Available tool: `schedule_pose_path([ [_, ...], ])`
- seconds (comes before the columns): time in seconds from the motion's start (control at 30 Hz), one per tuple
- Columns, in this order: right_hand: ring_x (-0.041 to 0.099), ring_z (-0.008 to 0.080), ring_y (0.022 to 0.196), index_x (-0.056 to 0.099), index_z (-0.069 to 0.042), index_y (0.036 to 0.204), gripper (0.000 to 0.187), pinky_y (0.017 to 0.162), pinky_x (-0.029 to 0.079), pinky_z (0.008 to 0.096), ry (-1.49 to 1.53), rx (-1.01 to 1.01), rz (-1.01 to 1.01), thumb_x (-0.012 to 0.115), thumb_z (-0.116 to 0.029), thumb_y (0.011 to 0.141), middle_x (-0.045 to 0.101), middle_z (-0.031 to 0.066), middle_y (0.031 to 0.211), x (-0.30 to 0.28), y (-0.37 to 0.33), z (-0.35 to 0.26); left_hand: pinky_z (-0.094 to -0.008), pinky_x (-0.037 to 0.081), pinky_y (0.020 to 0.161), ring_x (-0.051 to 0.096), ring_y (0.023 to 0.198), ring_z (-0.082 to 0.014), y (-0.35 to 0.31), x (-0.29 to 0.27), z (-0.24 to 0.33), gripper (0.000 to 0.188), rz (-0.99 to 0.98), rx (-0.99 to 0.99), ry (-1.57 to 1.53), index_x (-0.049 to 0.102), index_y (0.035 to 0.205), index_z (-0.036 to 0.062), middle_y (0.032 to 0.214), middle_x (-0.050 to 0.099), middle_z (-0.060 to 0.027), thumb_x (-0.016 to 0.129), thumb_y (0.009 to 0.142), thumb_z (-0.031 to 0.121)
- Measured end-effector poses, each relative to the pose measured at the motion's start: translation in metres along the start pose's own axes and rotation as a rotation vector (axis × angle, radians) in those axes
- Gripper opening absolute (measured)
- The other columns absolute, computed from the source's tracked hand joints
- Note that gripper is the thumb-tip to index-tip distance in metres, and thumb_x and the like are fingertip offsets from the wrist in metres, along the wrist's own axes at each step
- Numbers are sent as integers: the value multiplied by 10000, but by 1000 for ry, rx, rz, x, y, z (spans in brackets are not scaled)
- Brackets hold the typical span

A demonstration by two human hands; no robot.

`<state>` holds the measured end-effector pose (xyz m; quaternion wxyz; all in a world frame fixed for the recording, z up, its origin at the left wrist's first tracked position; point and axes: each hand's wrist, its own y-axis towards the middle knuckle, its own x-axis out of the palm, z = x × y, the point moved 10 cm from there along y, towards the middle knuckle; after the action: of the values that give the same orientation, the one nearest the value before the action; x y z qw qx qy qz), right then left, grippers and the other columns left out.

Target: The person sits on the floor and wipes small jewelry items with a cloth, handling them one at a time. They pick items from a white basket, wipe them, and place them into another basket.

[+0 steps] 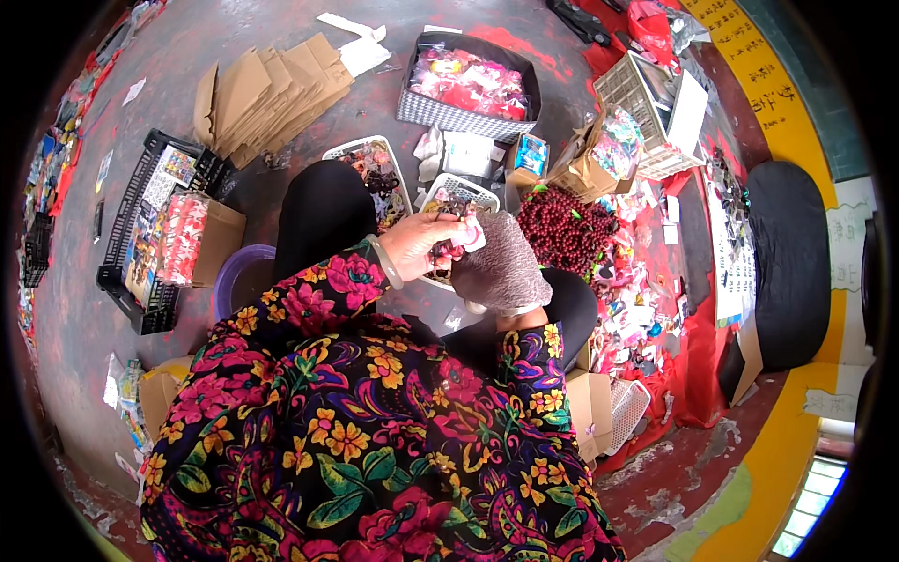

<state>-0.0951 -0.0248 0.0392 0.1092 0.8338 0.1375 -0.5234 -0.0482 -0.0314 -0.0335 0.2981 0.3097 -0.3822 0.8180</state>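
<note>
My left hand [419, 245], with a pale bangle at its wrist, pinches a small pink-and-white piece [469, 234] between thumb and fingers. Dark reddish strands or beads [449, 249] hang beside it; I cannot make out their kind. To the right, a greyish-brown knitted cloth [503, 266], shaped like a cap, covers my right hand; only the wrist [522, 319] shows below it. The fingers of that hand are hidden. Under my hands stands a small white basket [485, 192] with dark little items in it.
A white bin [400, 170] of dark hair-tie-like items stands by my left knee. Dark red beads [567, 232] are heaped at right. Beyond are a checked box [468, 122] of pink packets and flattened cardboard [272, 98]. A black crate [140, 314] and purple tub [222, 292] sit at left.
</note>
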Motion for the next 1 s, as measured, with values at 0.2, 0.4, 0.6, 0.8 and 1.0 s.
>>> schedule_pose_path([
  [0.2, 551, 341, 840, 557, -36, 881, 270, 675, 457, 407, 64, 123, 152, 606, -53, 616, 563, 169, 831, -7, -8, 17, -163, 231, 384, 399, 487, -26, -2, -1, 6, 146, 73, 29, 383, 592, 852, 28, 691, 550, -4, 603, 809, 167],
  [0.4, 580, 317, 809, 580, -85, 868, 237, 661, 464, 407, 80, 16, 353, 613, -114, 635, 602, 137, 833, -30, -17, -6, -171, 232, 371, 393, 466, -28, -2, -1, 10, 140, 126, 67, 374, 588, 814, 31, 654, 537, 1, 616, 792, 166],
  [0.6, 585, 332, 727, 598, -114, 851, 265, 623, 467, 417, 105, 113, 375, 642, -139, 590, 601, 132, 755, -51, -22, -11, -181, 238, 363, 416, 485, -43, -1, 4, 1, 150, 48, 77, 134, 584, 813, 33, 680, 543, -13, 544, 840, 175],
  [0.8, 575, 352, 749, 581, -123, 879, 298, 647, 461, 428, 71, 275, 311, 658, -123, 591, 599, 138, 772, -38, -28, 9, -169, 255, 379, 429, 521, -26, 1, 17, -7, 165, -53, -18, 256, 604, 913, 19, 750, 577, -8, 578, 823, 155],
  [1.0, 562, 373, 789, 514, -53, 998, 386, 674, 451, 429, 231, 182, 409, 616, -65, 626, 576, 196, 822, -30, -27, 21, -166, 243, 376, 417, 487, -21, -5, 13, 4, 164, 53, 40, 284, 605, 902, 24, 743, 588, -9, 608, 800, 152],
])
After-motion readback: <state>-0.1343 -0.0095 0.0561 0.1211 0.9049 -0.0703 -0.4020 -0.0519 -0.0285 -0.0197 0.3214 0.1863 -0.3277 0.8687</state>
